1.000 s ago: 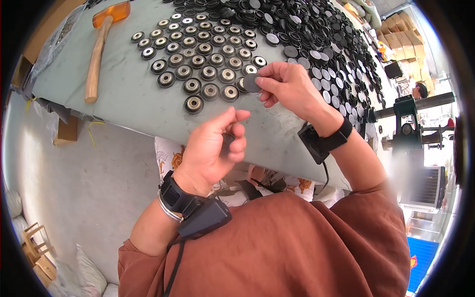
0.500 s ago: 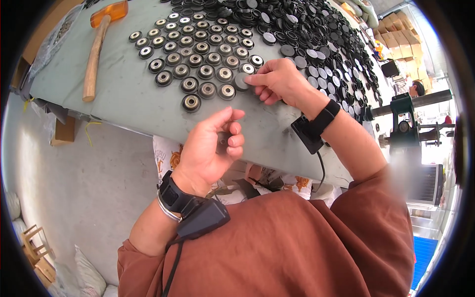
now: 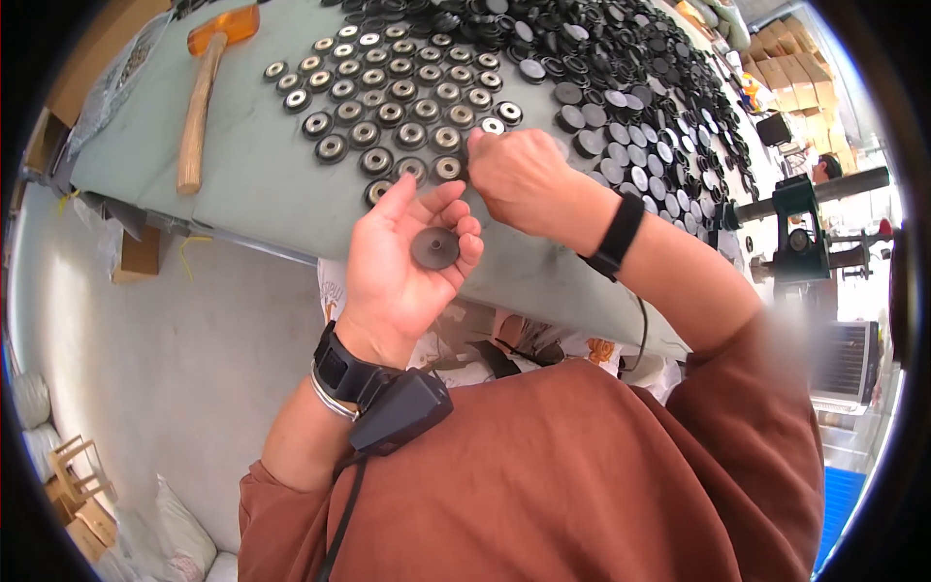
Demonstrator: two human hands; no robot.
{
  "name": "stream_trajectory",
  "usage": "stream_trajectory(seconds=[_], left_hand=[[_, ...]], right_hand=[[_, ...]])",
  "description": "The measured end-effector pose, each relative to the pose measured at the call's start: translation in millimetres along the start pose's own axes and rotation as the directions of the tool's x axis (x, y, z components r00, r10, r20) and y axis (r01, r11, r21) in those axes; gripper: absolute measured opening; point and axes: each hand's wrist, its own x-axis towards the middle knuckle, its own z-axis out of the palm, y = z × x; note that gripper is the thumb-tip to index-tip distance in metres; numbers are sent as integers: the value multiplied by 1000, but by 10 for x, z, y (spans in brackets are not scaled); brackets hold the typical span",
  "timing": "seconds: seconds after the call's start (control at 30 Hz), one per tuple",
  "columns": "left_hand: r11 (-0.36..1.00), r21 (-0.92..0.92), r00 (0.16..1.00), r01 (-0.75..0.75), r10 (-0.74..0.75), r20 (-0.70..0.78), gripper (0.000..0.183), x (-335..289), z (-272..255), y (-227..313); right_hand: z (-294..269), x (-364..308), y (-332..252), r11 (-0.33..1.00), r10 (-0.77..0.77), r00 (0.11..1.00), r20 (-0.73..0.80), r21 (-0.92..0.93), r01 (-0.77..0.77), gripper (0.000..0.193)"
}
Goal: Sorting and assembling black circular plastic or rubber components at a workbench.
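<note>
My left hand is palm up with its fingers curled. It holds a dark grey round cap with a small raised stem in its middle. Just beyond, my right hand is closed, back upward, at the near right edge of a group of bearings. Its fingertips are hidden, and so is whatever they may hold. The bearings have metal faces with a centre hole and dark rims, and lie flat in loose rows. A bearing with a bright centre lies right beside the right hand.
A large heap of black and grey round caps covers the table's far right. A mallet with an orange head lies at the left. Green clamp-like machinery stands at the right. The greenish tabletop has its near edge before me.
The left hand has opened somewhat and the cap in it now shows fully. The right hand has turned over and moved slightly left; the grey disc at its fingertips is now out of sight.
</note>
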Motion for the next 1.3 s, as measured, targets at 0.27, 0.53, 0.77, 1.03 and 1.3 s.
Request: stream_trajectory(seconds=[0.27, 0.53, 0.77, 1.03, 1.3], left_hand=[[1000, -3, 1000, -21, 21, -18, 42, -123, 9, -27], [996, 81, 976, 43, -59, 208, 51, -60, -64, -10], [986, 127, 993, -110, 105, 45, 48, -106, 45, -104], [951, 280, 988, -135, 150, -34, 28, -174, -65, -39], [666, 670, 914, -327, 403, 45, 23, -112, 11, -20]], right_hand=[[38, -423, 236, 989, 143, 989, 35, 33, -145, 30], [-369, -437, -397, 543, 48, 949, -313, 806, 238, 25], [-233, -158, -18, 11, 207, 932, 299, 951, -308, 23], [-55, 158, 65, -204, 316, 800, 510, 860, -467, 21], [-87, 266, 229, 8, 299, 731, 613, 765, -644, 30]])
